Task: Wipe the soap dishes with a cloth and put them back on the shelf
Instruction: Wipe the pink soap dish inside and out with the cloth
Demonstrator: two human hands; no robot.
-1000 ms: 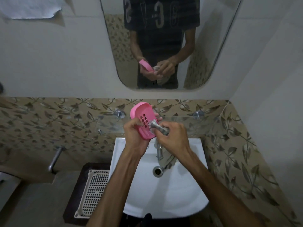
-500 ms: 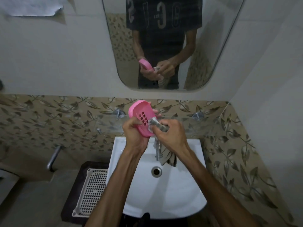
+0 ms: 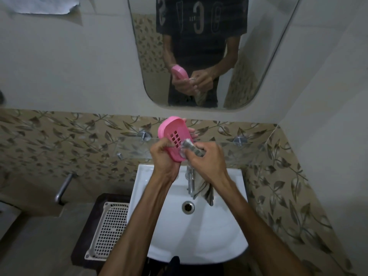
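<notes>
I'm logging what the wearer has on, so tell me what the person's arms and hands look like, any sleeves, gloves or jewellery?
Both forearms are bare and lean. The left hand and right hand wear no gloves, and no rings, watch or bracelets are visible. The mirror shows a dark short-sleeved T-shirt with pale lettering, sleeves ending above the elbows.

Left hand (image 3: 165, 158) holds pink soap dish (image 3: 175, 137) upright over sink (image 3: 199, 232); right hand (image 3: 209, 160) presses cloth (image 3: 189, 147) into it.

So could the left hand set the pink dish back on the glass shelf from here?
Probably yes: the left hand holds the pink dish just before the glass shelf, with no obstacle visible between.
</notes>
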